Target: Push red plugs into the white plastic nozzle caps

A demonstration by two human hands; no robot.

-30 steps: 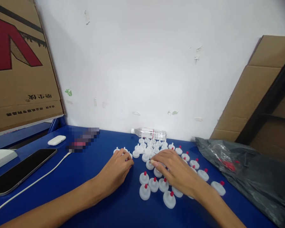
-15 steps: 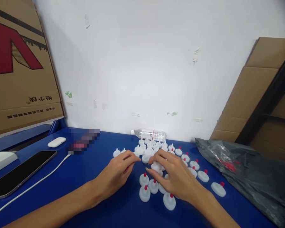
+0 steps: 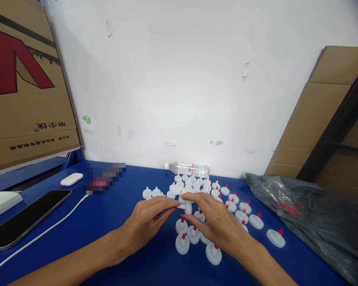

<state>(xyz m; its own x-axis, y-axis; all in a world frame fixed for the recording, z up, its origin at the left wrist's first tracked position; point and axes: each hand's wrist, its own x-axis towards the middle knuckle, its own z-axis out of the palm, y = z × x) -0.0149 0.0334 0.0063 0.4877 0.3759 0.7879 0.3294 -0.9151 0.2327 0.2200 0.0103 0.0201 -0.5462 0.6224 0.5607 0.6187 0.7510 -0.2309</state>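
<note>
My right hand (image 3: 216, 216) grips a white spouted cap (image 3: 189, 207) by its round base, between thumb and fingers. The cap is turned on its side, its spout pointing left. At the spout's tip, my left hand (image 3: 150, 216) pinches a small red tip cap (image 3: 177, 206), mostly hidden by the fingers. More red (image 3: 155, 217) shows inside the left palm. Around and below the right hand stand several white caps with red tips (image 3: 182, 243). Behind the hands is a cluster of white caps with bare spouts (image 3: 179, 184).
A clear plastic bottle (image 3: 189, 169) lies against the wall. At right are a dark grey plastic bag (image 3: 322, 222) and a clear bag with red pieces (image 3: 288, 206). A phone (image 3: 26, 216), white cable (image 3: 44, 233) and white case (image 3: 71, 179) lie at left on the blue table (image 3: 122, 266).
My right hand has lifted a white spouted cap from the group and turned it sideways. My left hand's fingertips now meet its spout with the red tip cap.
</note>
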